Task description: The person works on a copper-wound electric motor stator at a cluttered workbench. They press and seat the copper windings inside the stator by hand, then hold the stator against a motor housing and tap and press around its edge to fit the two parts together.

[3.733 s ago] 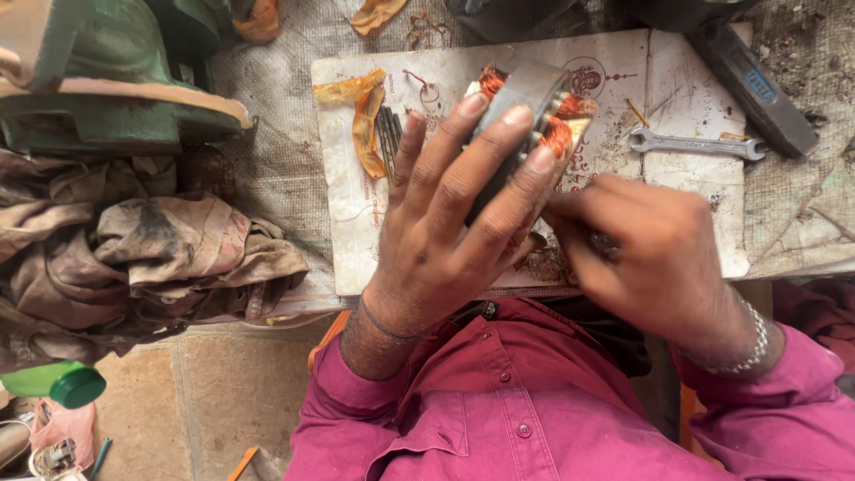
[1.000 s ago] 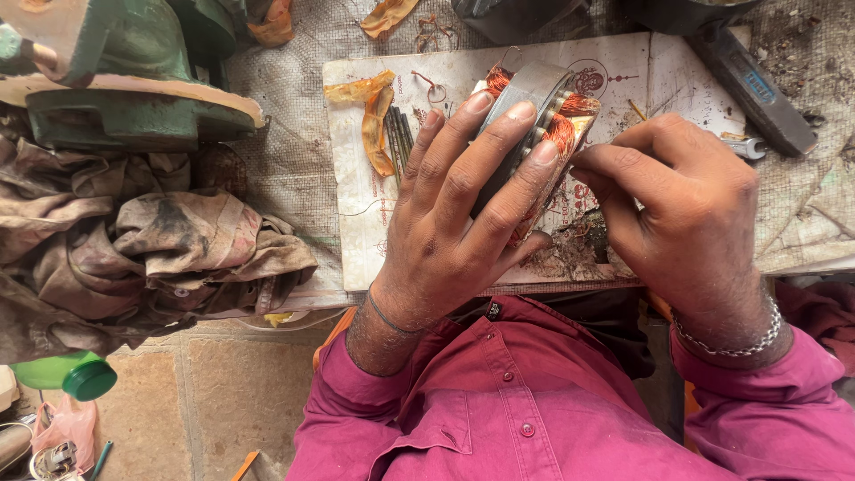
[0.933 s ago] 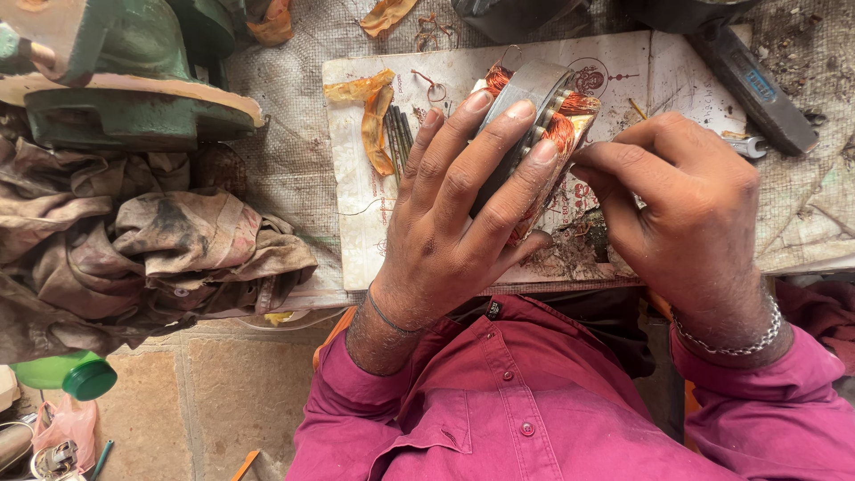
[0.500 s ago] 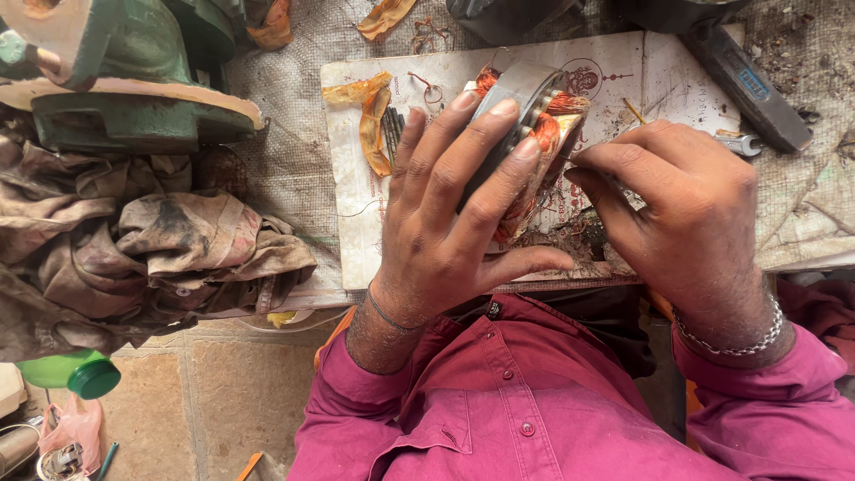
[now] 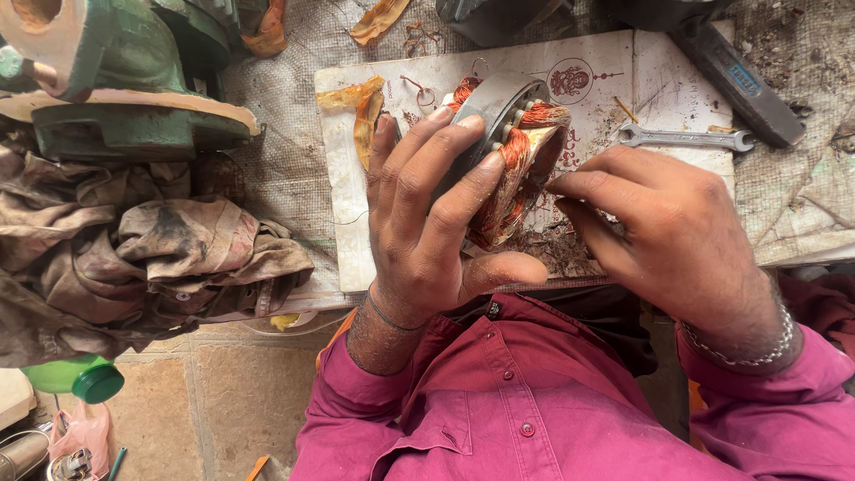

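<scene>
The motor stator (image 5: pixel 512 142), a metal ring wound with copper-coloured wire, was held tilted on edge over the white board (image 5: pixel 606 98) that lay on the desk (image 5: pixel 285 134). The left hand (image 5: pixel 427 223) was clasped around the stator, fingers spread over its outer metal face and thumb extended beneath it. The right hand (image 5: pixel 663 236) was just right of the stator, its fingertips pinched together at the copper windings; whether they gripped a strand could not be told.

On the board beyond the stator lay an open-ended spanner (image 5: pixel 686 138), well apart from it. A dark flat bar tool (image 5: pixel 735 85) rested at the far right corner of the board. Left of the stator, strips of yellowed insulation paper (image 5: pixel 361 111) lay on the board's edge. Copper scraps and dust (image 5: pixel 557 249) lay on the board directly under the stator.

Further left of the stator, a green cast housing (image 5: pixel 134 98) stood on the desk, with soiled rags (image 5: pixel 160 258) heaped in front of it. A green-capped bottle (image 5: pixel 76 379) lay on the floor below the rags.
</scene>
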Demonstrator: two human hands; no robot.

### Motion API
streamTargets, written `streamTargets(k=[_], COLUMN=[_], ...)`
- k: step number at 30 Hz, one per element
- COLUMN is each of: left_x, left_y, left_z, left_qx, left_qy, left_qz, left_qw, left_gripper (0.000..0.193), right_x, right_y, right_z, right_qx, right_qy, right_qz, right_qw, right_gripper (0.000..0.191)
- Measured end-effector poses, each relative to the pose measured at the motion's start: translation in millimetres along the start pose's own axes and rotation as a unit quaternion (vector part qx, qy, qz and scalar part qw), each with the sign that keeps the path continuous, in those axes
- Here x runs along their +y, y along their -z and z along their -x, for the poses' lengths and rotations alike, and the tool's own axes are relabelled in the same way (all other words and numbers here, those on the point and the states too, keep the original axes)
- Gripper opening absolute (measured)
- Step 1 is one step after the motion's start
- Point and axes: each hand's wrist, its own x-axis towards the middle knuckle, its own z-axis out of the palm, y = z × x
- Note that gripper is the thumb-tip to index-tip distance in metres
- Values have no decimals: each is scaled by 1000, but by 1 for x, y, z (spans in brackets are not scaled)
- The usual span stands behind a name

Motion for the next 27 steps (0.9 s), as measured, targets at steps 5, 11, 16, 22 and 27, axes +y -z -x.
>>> streamTargets(k=[5, 11, 16, 22, 27], left_x=[0, -1, -1, -3, -4], left_y=[1, 1, 1, -1, 1], left_z=[1, 1, 2, 8, 5], left_qx=[5, 12, 11, 29, 81], left_qy=[11, 20, 20, 16, 53], left_qz=[-5, 2, 2, 13, 87], left_qw=[1000, 1000, 1000, 999, 991], left_gripper=[70, 63, 62, 69, 81], right_x=[-2, -7, -10, -8, -2], right_y=[4, 7, 7, -3, -8], right_z=[-1, -5, -7, -1, 4], right_qx=[-5, 51, 114, 8, -61], right_qy=[6, 17, 25, 97, 53], right_qz=[5, 27, 68, -15, -80], right_qw=[1000, 998, 991, 995, 994], right_gripper=[27, 23, 21, 29, 25])
